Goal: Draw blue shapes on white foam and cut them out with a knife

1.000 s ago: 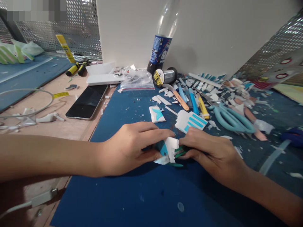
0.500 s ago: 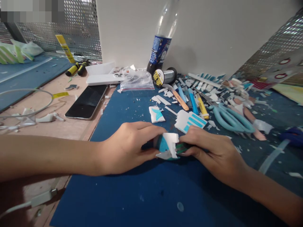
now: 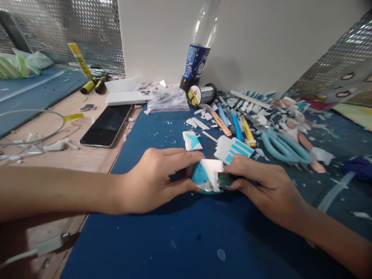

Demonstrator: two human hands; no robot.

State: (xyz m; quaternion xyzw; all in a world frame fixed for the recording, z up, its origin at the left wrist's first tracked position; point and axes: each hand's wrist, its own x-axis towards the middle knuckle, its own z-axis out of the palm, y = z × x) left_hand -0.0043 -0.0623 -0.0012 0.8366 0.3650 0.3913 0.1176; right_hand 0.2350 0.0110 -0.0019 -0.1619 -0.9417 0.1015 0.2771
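Observation:
My left hand (image 3: 158,178) and my right hand (image 3: 261,184) meet at the middle of a blue cutting mat (image 3: 162,240). Both pinch a small white and teal paper piece (image 3: 207,175), the left from its left side, the right from its right side. The fingers of each hand are closed on it. A green edge shows under the right fingertips. Just beyond the hands lie a white cutout with teal stripes (image 3: 234,149) and a smaller white and teal scrap (image 3: 192,140).
Light blue scissors (image 3: 283,146), several pens (image 3: 236,128), a spool (image 3: 202,94) and a dark bottle (image 3: 194,66) sit behind, among paper scraps. A black phone (image 3: 106,124) and a white phone (image 3: 128,97) lie left of the mat. A cable (image 3: 35,133) curls at far left.
The paper piece has been turned and lifted slightly between the fingers, so more teal and a larger white flap face up. Both hands stay in nearly the same place.

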